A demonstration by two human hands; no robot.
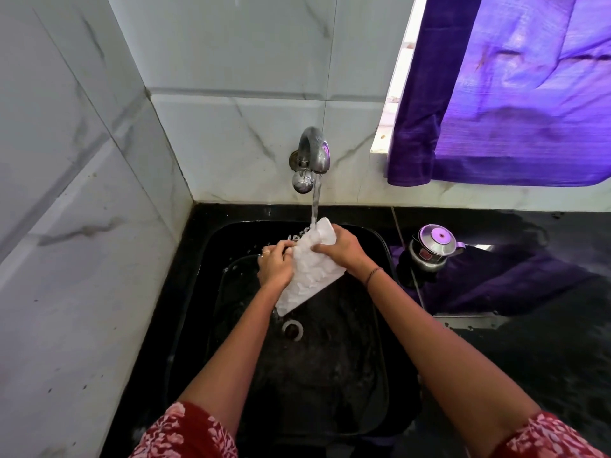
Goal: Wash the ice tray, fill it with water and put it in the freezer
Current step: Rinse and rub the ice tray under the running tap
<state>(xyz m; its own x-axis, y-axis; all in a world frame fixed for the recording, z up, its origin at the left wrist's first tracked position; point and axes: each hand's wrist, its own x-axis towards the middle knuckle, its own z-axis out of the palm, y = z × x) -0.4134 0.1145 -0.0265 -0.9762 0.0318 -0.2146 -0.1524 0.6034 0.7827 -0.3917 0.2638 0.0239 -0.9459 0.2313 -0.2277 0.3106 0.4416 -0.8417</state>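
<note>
A white plastic ice tray (309,276) is held tilted over the black sink (205,292), its far end under the running stream from the chrome wall tap (312,153). My left hand (276,264) grips the tray's left edge, fingers curled over it. On the right side my right hand (340,247) holds the upper part of the tray, thumb pressed on its face. Water splashes off the tray's top. The tray's compartments are blurred by the water.
The sink drain (292,329) lies below the tray. A steel kettle (433,247) stands on the black counter (529,358) to the right. A purple curtain (515,94) hangs over the counter. Tiled walls close in on the left and behind.
</note>
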